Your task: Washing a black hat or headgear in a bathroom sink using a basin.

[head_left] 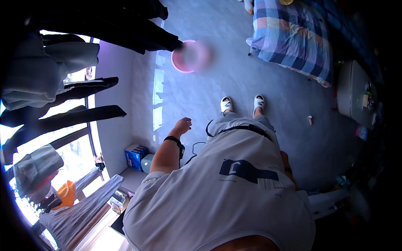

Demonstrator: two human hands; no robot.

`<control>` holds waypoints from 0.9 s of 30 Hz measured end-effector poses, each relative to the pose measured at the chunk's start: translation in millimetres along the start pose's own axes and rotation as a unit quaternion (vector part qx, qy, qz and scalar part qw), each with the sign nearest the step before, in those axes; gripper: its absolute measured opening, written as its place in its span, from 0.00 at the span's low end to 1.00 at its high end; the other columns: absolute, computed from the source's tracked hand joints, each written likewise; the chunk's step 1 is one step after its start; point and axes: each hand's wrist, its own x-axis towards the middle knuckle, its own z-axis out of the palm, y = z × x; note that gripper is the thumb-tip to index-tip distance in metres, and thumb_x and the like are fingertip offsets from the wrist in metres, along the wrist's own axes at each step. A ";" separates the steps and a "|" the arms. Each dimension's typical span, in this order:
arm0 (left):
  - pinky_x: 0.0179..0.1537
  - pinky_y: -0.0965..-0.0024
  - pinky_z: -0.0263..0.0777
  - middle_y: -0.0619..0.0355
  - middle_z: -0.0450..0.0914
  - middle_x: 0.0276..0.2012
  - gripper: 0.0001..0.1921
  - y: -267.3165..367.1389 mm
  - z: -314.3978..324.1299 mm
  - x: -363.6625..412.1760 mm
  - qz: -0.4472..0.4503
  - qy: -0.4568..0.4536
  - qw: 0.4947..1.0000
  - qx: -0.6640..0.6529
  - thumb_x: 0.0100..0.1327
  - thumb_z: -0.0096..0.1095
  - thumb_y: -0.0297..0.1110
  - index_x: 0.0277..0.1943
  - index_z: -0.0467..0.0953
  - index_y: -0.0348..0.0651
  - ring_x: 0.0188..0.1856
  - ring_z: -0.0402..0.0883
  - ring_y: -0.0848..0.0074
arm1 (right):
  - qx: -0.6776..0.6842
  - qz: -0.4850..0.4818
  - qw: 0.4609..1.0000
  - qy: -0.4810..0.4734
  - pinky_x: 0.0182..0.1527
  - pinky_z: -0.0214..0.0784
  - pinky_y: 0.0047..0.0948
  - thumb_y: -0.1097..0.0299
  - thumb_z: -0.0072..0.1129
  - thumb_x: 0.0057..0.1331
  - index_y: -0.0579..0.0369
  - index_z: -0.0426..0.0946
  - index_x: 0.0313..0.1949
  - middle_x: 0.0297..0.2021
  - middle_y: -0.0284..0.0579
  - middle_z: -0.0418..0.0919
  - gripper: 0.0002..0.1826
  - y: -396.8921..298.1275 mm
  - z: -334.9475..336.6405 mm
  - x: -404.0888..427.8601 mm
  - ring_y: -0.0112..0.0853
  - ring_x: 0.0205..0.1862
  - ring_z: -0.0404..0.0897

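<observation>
My left hand (183,126) hangs beside my body over the grey floor (201,91), fingers curled in and nothing visible in them. A black band (176,142) circles that wrist. At my other side, my right hand (284,159) shows only as a sliver past my shirt; its fingers are hidden. I wear a light T-shirt (238,200) with a dark print, and a black strap (248,127) crosses its lower part. White slides (226,104) are on my feet. Ahead of them, a pink basin (179,61) sits on the floor, partly covered by a blurred patch.
Dark garments (91,114) and a grey garment (88,204) hang by the window at left. Below them are a blue box (135,158) and a teal container (147,163). A bed with a plaid cover (289,37) stands at upper right, near a pale cabinet (347,91). A small pale object (310,120) lies on the floor.
</observation>
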 end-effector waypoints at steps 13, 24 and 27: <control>0.47 0.66 0.77 0.49 0.81 0.52 0.29 24.8 -5.9 45.3 0.187 0.081 0.937 0.285 0.65 0.63 0.41 0.66 0.67 0.40 0.48 0.83 0.63 | 0.175 -0.017 0.984 0.013 0.30 0.73 0.28 0.60 0.53 0.69 0.58 0.76 0.54 0.38 0.45 0.82 0.19 -41.3 -66.9 -3.9 0.30 0.33 0.81; 0.70 0.64 0.58 0.40 0.64 0.68 0.63 274.2 -254.9 -38.4 0.146 0.443 0.882 -0.071 0.47 0.82 0.36 0.75 0.37 0.36 0.69 0.64 0.50 | 0.449 0.190 0.866 0.110 0.20 0.66 0.29 0.59 0.51 0.71 0.54 0.74 0.48 0.29 0.42 0.78 0.14 126.4 -95.8 17.1 0.32 0.23 0.77; 0.68 0.56 0.60 0.43 0.67 0.65 0.62 264.0 -271.5 -20.9 0.139 0.396 0.908 -0.002 0.48 0.82 0.39 0.75 0.37 0.37 0.67 0.66 0.51 | 0.428 0.061 0.901 0.040 0.20 0.66 0.27 0.66 0.47 0.71 0.52 0.74 0.44 0.28 0.41 0.75 0.08 113.2 -59.9 0.4 0.30 0.22 0.73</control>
